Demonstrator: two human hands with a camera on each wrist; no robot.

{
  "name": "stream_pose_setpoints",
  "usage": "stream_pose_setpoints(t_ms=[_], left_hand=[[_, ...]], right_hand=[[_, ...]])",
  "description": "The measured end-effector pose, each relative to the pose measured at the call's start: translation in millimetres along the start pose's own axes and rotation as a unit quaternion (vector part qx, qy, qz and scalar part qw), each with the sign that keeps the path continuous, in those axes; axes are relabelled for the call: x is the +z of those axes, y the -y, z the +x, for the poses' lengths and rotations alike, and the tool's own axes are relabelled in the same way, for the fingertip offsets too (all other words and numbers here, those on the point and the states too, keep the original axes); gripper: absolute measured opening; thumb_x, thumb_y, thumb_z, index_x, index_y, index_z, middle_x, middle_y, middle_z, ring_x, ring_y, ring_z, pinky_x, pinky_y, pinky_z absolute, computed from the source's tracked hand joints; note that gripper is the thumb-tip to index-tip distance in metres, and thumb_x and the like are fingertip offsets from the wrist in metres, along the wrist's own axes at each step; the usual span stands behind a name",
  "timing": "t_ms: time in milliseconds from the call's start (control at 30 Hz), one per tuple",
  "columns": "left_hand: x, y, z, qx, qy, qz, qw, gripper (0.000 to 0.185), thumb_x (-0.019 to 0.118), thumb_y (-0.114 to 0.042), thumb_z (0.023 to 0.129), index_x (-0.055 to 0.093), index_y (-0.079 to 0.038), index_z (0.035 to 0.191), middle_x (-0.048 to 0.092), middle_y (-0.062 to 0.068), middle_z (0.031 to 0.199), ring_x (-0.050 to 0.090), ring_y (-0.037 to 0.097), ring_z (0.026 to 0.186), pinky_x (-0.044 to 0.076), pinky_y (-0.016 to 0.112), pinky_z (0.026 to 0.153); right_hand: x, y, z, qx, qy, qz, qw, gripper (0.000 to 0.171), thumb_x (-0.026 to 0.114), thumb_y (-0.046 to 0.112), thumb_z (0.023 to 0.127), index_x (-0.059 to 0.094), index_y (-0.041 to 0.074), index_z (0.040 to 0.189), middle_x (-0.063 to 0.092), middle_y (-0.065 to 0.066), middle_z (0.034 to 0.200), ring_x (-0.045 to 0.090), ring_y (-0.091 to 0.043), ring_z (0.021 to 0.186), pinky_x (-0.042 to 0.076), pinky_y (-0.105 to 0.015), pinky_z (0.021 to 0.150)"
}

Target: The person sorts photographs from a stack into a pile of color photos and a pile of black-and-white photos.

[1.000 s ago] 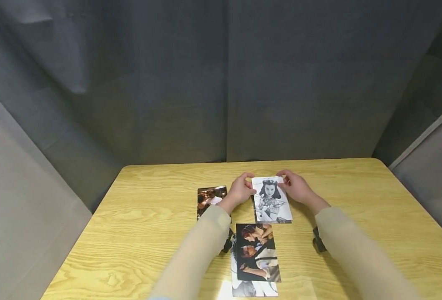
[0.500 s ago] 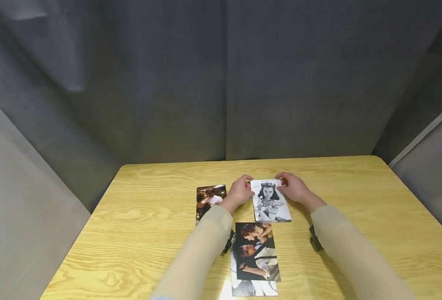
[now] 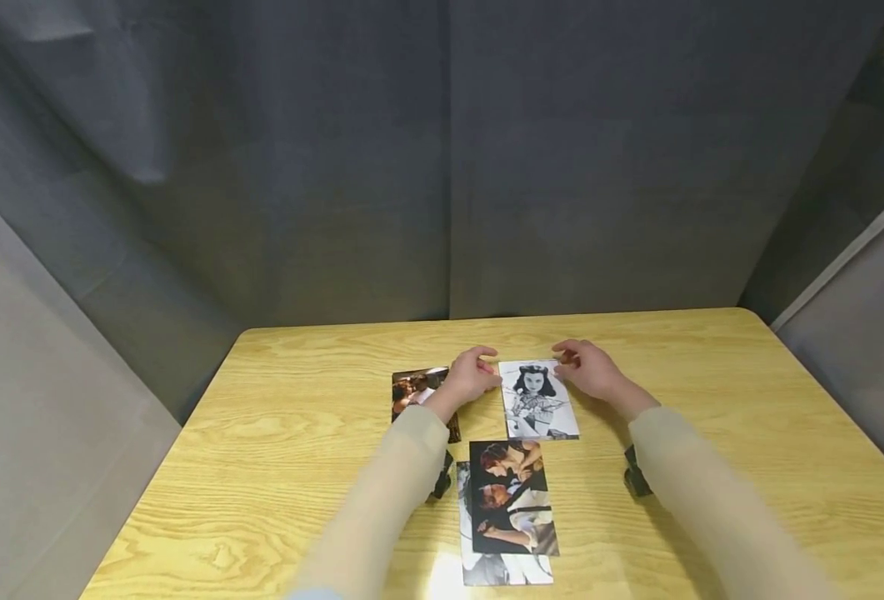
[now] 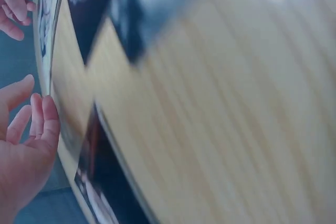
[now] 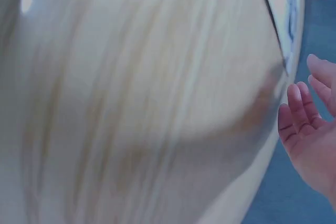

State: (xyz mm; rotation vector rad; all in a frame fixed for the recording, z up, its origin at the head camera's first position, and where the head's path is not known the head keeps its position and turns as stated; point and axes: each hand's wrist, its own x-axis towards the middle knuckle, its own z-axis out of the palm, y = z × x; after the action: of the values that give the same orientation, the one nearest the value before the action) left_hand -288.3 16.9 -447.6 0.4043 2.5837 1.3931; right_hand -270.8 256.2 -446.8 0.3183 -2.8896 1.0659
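Observation:
A black-and-white photo of a dark-haired figure (image 3: 535, 404) lies on the table towards the back. My left hand (image 3: 468, 379) is at its upper left corner, fingers loosely bent and a small gap between them and the edge. At the opposite upper corner is my right hand (image 3: 594, 371), its thumb right at the border. Both wrist views show relaxed, parted fingers with nothing between them: the left hand (image 4: 31, 150) beside the photo's edge (image 4: 46, 35), the right hand (image 5: 312, 140) just off the photo's corner (image 5: 281, 40).
Left of it lies a dark colour photo (image 3: 410, 392), partly covered by my left forearm. Nearer to me, a colour photo of two people (image 3: 515, 508) overlaps a black-and-white one (image 3: 507, 571). A dark curtain (image 3: 442, 167) hangs behind the wooden table (image 3: 277, 450).
The black-and-white photo, earlier held at both upper corners, has come down flat. My fingers have let go of it, and the left hand has drawn slightly to the left.

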Motion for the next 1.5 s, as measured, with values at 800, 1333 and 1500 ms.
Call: stream_pose_setpoints(t_ms=[800, 1333, 1500], left_hand=[[-36.6, 13.7, -122.1, 0.083, 0.085, 0.017, 0.9927, 0.046, 0.077, -0.008, 0.084, 0.059, 0.000, 0.126, 0.061, 0.004, 0.091, 0.058, 0.009, 0.074, 0.048, 0.024, 0.069], [-16.7, 23.9, -119.7, 0.081, 0.128, 0.071, 0.9859, 0.063, 0.085, -0.014, 0.076, 0.057, -0.005, 0.131, 0.056, 0.002, 0.087, 0.052, 0.005, 0.062, 0.044, 0.022, 0.066], [-14.6, 23.1, -119.5, 0.088, 0.124, 0.103, 0.9830, 0.068, 0.087, -0.015, 0.074, 0.055, -0.005, 0.133, 0.055, 0.001, 0.087, 0.048, 0.003, 0.061, 0.043, 0.022, 0.070]], right_hand=[[-12.0, 37.1, -103.3, -0.063, 0.100, 0.111, 0.987, 0.049, 0.070, 0.011, 0.090, 0.050, -0.009, 0.131, 0.059, -0.010, 0.097, 0.056, -0.018, 0.080, 0.047, -0.027, 0.061], [23.8, 35.7, -110.0, -0.076, 0.124, 0.109, 0.983, 0.058, 0.081, 0.012, 0.079, 0.054, -0.009, 0.126, 0.053, -0.005, 0.090, 0.045, -0.008, 0.061, 0.041, -0.025, 0.055], [25.1, 37.1, -110.8, -0.078, 0.121, 0.081, 0.986, 0.060, 0.082, 0.013, 0.077, 0.055, -0.008, 0.126, 0.051, -0.002, 0.088, 0.042, -0.007, 0.061, 0.039, -0.026, 0.056]])
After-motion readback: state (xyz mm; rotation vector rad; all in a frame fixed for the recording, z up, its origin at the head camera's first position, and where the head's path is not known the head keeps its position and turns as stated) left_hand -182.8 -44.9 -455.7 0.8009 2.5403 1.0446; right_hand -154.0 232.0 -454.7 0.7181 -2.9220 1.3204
